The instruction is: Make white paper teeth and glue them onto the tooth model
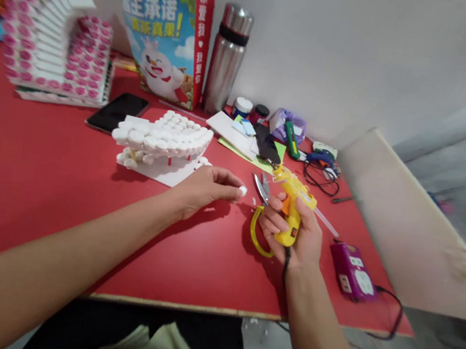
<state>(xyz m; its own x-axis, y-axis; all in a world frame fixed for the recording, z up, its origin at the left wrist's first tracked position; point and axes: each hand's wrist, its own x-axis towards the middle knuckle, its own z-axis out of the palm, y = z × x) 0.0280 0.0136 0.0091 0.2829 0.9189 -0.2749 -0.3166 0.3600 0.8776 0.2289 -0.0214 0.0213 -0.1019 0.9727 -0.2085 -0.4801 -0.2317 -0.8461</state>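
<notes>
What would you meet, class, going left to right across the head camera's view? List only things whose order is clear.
Pink-and-white model → white model → bottle → white piece → scissors → glue gun → purple box.

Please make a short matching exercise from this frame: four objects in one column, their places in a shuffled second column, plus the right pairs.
Objects
1. Glue gun
2. Small white piece
3. Steel bottle
4. Purple box

Places
A. Standing beside the printed bag
B. Pinched in the left hand
C. On the red table, near its right edge
D. Gripped in the right hand

Right pairs: 1-D, 2-B, 3-A, 4-C
</notes>
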